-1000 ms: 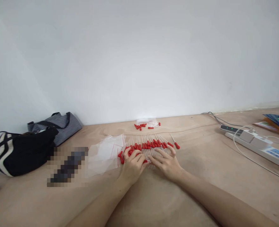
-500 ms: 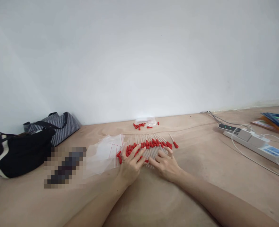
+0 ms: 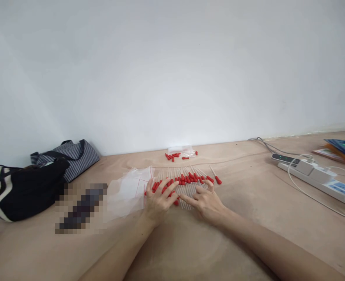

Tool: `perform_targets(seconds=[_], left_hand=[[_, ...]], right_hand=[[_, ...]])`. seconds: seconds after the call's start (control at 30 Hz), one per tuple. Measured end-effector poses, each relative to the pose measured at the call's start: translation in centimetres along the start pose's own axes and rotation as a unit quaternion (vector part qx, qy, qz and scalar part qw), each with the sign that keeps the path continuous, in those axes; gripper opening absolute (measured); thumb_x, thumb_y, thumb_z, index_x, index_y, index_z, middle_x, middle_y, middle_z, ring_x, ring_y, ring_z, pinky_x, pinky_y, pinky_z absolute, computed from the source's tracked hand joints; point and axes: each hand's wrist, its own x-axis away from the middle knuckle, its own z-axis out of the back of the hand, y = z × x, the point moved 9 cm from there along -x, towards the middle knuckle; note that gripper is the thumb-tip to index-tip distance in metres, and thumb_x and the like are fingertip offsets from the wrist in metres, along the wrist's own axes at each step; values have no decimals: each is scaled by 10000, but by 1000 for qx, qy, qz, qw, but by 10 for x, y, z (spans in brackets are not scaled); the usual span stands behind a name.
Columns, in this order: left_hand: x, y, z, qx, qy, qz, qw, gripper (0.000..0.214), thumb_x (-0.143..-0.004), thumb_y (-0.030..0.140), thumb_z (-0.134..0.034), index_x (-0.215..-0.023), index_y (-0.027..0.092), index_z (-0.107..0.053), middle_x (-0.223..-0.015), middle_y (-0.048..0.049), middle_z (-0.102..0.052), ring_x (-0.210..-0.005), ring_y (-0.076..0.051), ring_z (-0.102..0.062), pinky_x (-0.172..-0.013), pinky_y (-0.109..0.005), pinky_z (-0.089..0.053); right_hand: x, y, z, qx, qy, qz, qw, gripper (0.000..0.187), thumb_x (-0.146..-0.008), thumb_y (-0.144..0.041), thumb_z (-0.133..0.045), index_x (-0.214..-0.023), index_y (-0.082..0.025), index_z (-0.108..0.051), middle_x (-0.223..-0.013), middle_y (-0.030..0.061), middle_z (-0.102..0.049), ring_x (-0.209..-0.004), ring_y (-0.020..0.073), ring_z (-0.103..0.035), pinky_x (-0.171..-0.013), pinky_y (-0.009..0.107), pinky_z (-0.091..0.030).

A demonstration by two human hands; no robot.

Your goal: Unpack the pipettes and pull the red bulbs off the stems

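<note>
My splayed left hand [image 3: 160, 202] covers red-bulbed droppers [image 3: 187, 179]; whether my right hand [image 3: 207, 203] grips any, I can't tell; blue label [image 3: 344, 188] unreadable.

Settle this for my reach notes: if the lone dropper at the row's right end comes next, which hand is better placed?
Probably the right hand: it is on that side, nearer the lone dropper. The left hand is farther off, over red bulbs to the left.

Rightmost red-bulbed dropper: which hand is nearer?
Right. The right hand is just left of the dropper, toward the camera; the left hand lies farther left.
</note>
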Motion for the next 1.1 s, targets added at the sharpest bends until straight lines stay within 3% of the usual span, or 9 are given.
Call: perform_targets(seconds=[0.1,0.2,0.33,0.5,0.7,0.83,1.1], left_hand=[[9,-44,1,-18,-14,103,994,190,-795,190,-469,-712,266,-622,-1013,-3,-639,-964,-252,-530,-920,-544,-180],[27,-93,-13,36,-84,239,967,178,-795,294,-465,-803,243,-636,-877,-41,-641,-827,-217,-565,-783,-385,-377],[53,-122,-40,110,-186,355,910,213,-767,344,-461,-873,206,-583,-737,-11,-613,-670,-160,-578,-609,-256,-414],[67,-125,-55,110,-217,409,879,203,-744,401,-482,-796,205,-502,-651,24,-605,-562,-148,-560,-536,-238,-379],[65,-118,-61,106,-228,386,888,257,-753,449,-470,-797,200,-514,-693,6,-629,-627,-168,-585,-566,-249,-384],[61,-118,-54,100,-208,383,895,286,-770,461,-446,-805,192,-539,-688,-1,-638,-647,-174,-588,-555,-251,-383],[49,-103,-43,69,-182,326,925,223,-789,392,-460,-777,205,-581,-687,5,-655,-694,-186,-581,-619,-278,-375]], right_hand=[[7,33,1,-17,-8,-78,997,396,-786,-128,-394,-1145,-269,-484,-633,7,-628,-728,165,-498,-867,400,-127],[17,74,-1,-4,-42,-196,980,300,-838,-159,-305,-1053,-171,-514,-735,60,-647,-728,173,-539,-831,380,-172],[31,102,-14,9,-149,-294,944,239,-827,-154,-295,-886,-134,-526,-706,73,-636,-638,174,-562,-753,340,-223],[39,98,-24,-47,-198,-320,925,208,-790,-113,-318,-841,-144,-517,-822,92,-623,-779,204,-566,-688,300,-253],[37,89,-37,-47,-169,-326,929,230,-789,-100,-331,-908,-131,-525,-991,145,-546,-949,230,-495,-666,288,-289],[36,87,-45,-39,-149,-326,933,252,-777,-86,-348,-955,-126,-521,-1051,159,-500,-966,232,-471,-669,291,-305],[37,87,-37,-52,-119,-333,934,280,-756,-68,-356,-977,-127,-518,-1023,156,-515,-994,244,-470,-691,301,-325]])
